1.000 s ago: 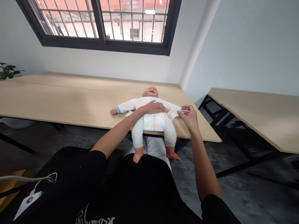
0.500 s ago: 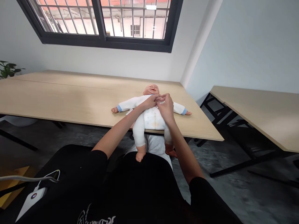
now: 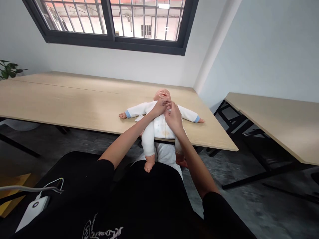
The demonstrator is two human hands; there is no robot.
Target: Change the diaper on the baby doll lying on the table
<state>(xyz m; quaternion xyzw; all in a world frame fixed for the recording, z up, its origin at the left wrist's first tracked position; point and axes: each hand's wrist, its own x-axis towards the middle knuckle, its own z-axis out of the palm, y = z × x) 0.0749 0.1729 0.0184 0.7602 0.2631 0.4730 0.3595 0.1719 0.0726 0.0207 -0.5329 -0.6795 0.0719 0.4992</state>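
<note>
A baby doll [image 3: 159, 127] in a white romper lies on its back at the front edge of the wooden table [image 3: 74, 103], legs hanging over the edge. My left hand [image 3: 159, 108] and my right hand [image 3: 173, 116] meet on the doll's chest just below its chin. Both have their fingers pinched together on the romper's front opening. The doll's arms are spread out to either side, with blue cuffs showing.
A second wooden table [image 3: 274, 116] stands at the right across a gap. A potted plant [image 3: 8, 69] is at the far left. A white device with a cable [image 3: 32, 207] rests on my lap. A barred window [image 3: 112, 23] is above.
My right hand left the doll's right sleeve and came to the chest beside my left hand. The doll's right arm now lies stretched out on the table.
</note>
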